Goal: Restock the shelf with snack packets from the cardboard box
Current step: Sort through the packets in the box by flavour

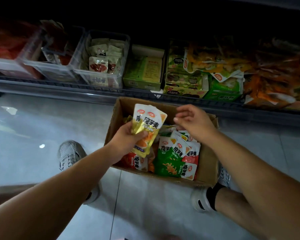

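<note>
Above the cardboard box [209, 161] at frame centre, holding fanned yellow snack packets [150, 122] in the left grip [126, 141], right grip [194, 123] slack and empty beside, liable to shed one from that loose pinch reaching for the shelf [59, 82] at frame top.

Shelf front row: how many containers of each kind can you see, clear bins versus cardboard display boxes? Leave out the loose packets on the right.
Clear plastic bins: 3
Cardboard display boxes: 2
Total: 5
</note>
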